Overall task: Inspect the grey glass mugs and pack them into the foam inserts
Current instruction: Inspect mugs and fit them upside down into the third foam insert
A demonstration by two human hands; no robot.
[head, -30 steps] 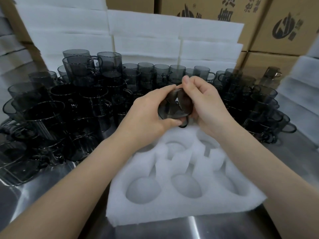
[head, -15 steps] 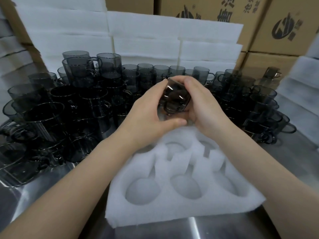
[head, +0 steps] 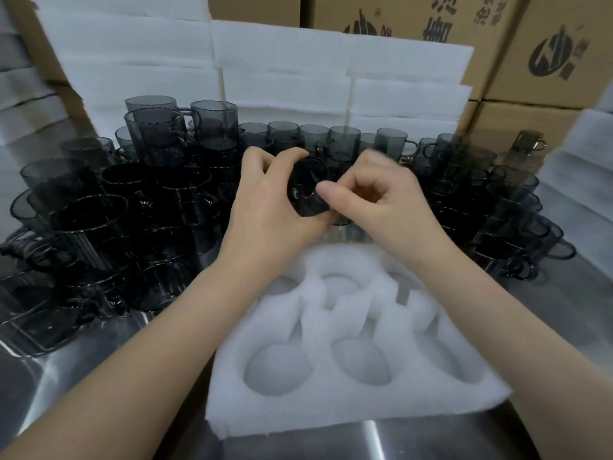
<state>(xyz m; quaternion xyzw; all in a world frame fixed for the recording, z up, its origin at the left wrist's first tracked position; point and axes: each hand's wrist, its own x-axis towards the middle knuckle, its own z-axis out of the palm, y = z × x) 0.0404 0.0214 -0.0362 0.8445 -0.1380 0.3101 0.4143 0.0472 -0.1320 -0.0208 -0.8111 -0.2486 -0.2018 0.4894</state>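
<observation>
One dark grey glass mug (head: 306,190) at frame centre, held in the air above the far edge of one white foam insert (head: 331,410). Left hand (head: 275,210) grips the mug with curled fingers; right hand (head: 374,197) pinches it, thumb on the glass. Insert shows six round pockets, three near and three far. Dozens of stacked grey glass mugs (head: 159,194) crowd left, behind and right, too many to count. Steel table (head: 83,366) beneath. White foam slabs (head: 282,61) and brown cardboard boxes (head: 547,54) along the top.
</observation>
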